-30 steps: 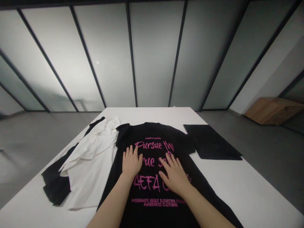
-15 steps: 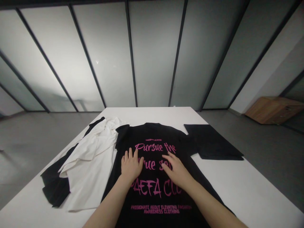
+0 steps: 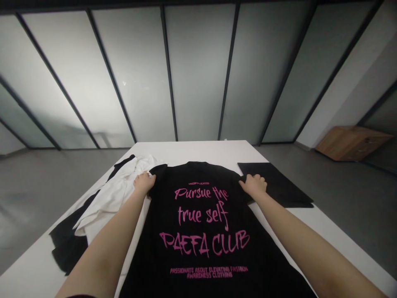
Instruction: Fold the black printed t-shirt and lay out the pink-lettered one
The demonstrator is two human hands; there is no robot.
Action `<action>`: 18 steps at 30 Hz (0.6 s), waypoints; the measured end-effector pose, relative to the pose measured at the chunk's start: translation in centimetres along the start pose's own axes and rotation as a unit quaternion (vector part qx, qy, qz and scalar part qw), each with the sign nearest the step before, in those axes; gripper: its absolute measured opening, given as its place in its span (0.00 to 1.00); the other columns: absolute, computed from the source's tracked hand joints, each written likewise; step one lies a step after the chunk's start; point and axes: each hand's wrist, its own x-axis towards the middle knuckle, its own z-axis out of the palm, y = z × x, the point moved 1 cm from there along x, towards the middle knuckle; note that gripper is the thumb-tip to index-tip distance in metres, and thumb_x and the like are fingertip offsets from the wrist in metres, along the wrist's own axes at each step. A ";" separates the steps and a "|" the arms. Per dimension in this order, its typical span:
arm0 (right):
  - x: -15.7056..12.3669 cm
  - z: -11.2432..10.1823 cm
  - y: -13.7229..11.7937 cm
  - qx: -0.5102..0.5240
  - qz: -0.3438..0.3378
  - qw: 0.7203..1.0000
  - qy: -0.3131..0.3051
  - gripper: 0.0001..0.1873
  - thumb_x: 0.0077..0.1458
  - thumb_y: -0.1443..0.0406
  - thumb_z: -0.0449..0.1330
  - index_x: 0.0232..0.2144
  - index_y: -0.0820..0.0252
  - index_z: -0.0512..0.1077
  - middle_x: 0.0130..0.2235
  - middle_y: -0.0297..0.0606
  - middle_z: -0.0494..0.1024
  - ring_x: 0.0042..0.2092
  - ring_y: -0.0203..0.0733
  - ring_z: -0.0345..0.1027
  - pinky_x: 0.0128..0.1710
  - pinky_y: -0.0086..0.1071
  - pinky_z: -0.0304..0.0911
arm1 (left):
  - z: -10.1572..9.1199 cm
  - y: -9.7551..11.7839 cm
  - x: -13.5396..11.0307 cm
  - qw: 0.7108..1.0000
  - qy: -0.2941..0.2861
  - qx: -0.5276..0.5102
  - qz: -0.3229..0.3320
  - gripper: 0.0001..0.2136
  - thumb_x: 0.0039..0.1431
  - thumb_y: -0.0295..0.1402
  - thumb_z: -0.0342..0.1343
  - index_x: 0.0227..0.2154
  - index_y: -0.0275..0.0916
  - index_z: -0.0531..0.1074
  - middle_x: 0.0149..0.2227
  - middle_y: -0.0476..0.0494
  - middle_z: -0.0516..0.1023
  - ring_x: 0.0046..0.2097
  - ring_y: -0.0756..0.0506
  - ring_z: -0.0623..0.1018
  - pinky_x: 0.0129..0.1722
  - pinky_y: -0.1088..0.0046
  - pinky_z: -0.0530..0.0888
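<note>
Left grip, right grip on cotton T-shirt

Black T-shirt, pink script print facing up, lying spread flat, collar at the far end, on a white table.

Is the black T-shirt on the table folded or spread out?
Spread flat, print up: the black T-shirt lies smooth, left hand and right hand at its shoulders.

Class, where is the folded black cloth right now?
In the head view, the cloth lies on the white table, right of the black T-shirt, by the right hand.
</note>
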 end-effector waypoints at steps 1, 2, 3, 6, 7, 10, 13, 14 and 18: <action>0.2 0.3 -0.1 0.031 -0.010 0.999 0.002 0.19 0.58 0.60 0.66 0.49 0.63 0.75 0.62 0.65 0.68 0.68 0.76 0.54 0.65 0.67 0.50 | 0.1 -0.1 0.4 1.000 -0.005 -0.002 0.006 0.21 0.64 0.44 0.53 0.49 0.34 0.77 0.53 0.24 0.81 0.60 0.26 0.76 0.57 0.49 0.71; 0.4 0.5 -0.3 0.058 -0.018 0.998 0.001 0.18 0.59 0.61 0.65 0.49 0.62 0.75 0.61 0.63 0.69 0.68 0.73 0.55 0.65 0.65 0.50 | 0.3 -0.2 0.7 1.000 -0.010 -0.004 0.012 0.18 0.64 0.43 0.53 0.47 0.36 0.78 0.52 0.26 0.82 0.59 0.27 0.77 0.57 0.51 0.71; 0.6 0.7 -0.6 0.080 -0.025 0.996 -0.004 0.17 0.59 0.62 0.64 0.50 0.61 0.74 0.60 0.61 0.71 0.67 0.70 0.58 0.66 0.61 0.52 | 0.4 -0.1 0.9 1.000 -0.013 -0.007 0.019 0.17 0.64 0.42 0.53 0.45 0.37 0.79 0.50 0.28 0.83 0.58 0.28 0.78 0.56 0.52 0.72; 1.8 0.9 -1.4 0.151 -0.024 0.988 -0.023 0.18 0.62 0.62 0.61 0.54 0.58 0.71 0.53 0.53 0.77 0.60 0.61 0.69 0.62 0.49 0.61 | 0.7 0.3 1.7 0.999 -0.017 -0.019 0.038 0.16 0.64 0.39 0.52 0.48 0.37 0.77 0.50 0.30 0.83 0.56 0.31 0.79 0.56 0.56 0.72; 2.2 0.9 -1.7 0.178 -0.015 0.984 -0.030 0.19 0.63 0.62 0.59 0.55 0.57 0.69 0.51 0.51 0.79 0.58 0.58 0.71 0.60 0.46 0.64 | 0.9 0.4 2.0 0.999 -0.016 -0.024 0.042 0.18 0.63 0.39 0.52 0.52 0.36 0.75 0.52 0.28 0.82 0.57 0.31 0.79 0.56 0.57 0.72; 3.4 0.8 -2.2 0.257 0.030 0.964 -0.057 0.20 0.64 0.60 0.58 0.57 0.55 0.67 0.48 0.45 0.80 0.51 0.51 0.76 0.52 0.40 0.71 | 1.1 0.8 3.0 0.999 -0.012 -0.036 0.033 0.27 0.60 0.43 0.57 0.59 0.31 0.70 0.59 0.22 0.77 0.63 0.28 0.74 0.59 0.54 0.70; 4.3 0.4 -1.8 0.318 0.070 0.941 -0.096 0.24 0.60 0.57 0.63 0.57 0.55 0.68 0.46 0.43 0.82 0.45 0.47 0.79 0.44 0.37 0.75 | 1.3 0.8 3.9 0.998 -0.025 -0.055 0.007 0.26 0.55 0.47 0.61 0.51 0.33 0.74 0.56 0.20 0.78 0.63 0.24 0.73 0.58 0.50 0.70; 4.6 0.2 -1.5 0.329 0.079 0.935 -0.108 0.26 0.58 0.56 0.66 0.56 0.55 0.69 0.45 0.44 0.83 0.43 0.48 0.80 0.42 0.37 0.76 | 1.3 0.8 4.2 0.997 -0.031 -0.066 0.001 0.23 0.54 0.46 0.62 0.46 0.35 0.76 0.53 0.22 0.80 0.61 0.24 0.75 0.57 0.50 0.71; 5.5 -1.2 0.5 0.344 0.105 0.923 -0.136 0.31 0.47 0.57 0.75 0.52 0.60 0.74 0.41 0.49 0.84 0.40 0.53 0.80 0.40 0.44 0.76 | 1.1 0.8 4.7 0.990 -0.026 -0.138 0.008 0.10 0.55 0.40 0.60 0.34 0.40 0.76 0.42 0.33 0.84 0.52 0.31 0.81 0.52 0.58 0.73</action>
